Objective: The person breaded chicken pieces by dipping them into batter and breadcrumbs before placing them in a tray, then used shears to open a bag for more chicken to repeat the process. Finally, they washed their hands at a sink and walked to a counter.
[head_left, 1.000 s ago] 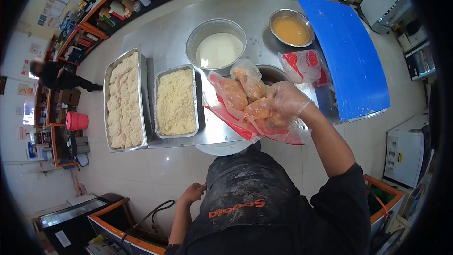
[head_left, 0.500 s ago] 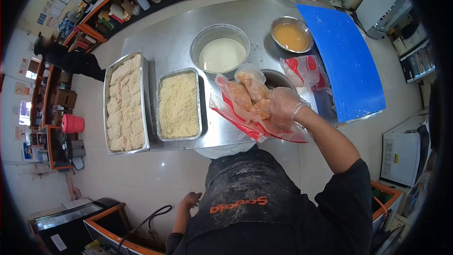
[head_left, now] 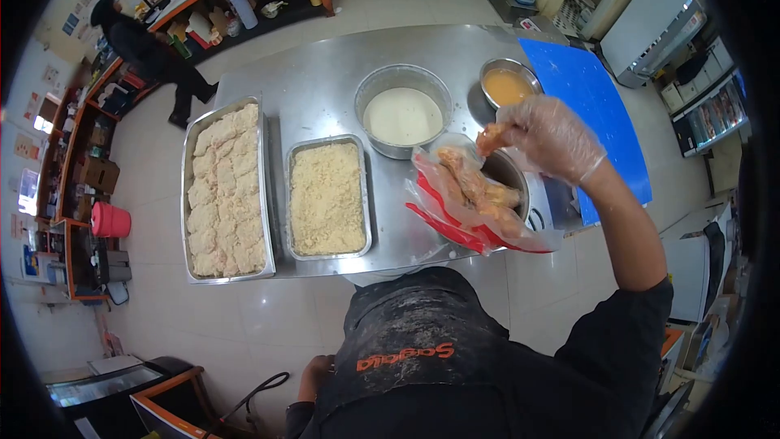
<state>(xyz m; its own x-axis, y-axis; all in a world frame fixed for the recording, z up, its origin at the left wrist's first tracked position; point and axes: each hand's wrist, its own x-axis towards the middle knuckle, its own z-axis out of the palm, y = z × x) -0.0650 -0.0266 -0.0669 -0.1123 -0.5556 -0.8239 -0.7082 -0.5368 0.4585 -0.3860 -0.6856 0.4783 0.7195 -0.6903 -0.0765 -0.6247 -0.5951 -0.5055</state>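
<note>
At one o'clock from the bag [head_left: 452,226], right grip [head_left: 559,138] holds meat [head_left: 492,139], overlapping a bowl [head_left: 505,66]; crumb tray [head_left: 329,255], nine o'clock; left grip [head_left: 318,371], can't tell.

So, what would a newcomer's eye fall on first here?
Probably the blue board, bright on the right of the table. Next, the gloved right hand, pinching a piece of meat near the open bag; then the long tray of coated pieces at the left end.
</note>
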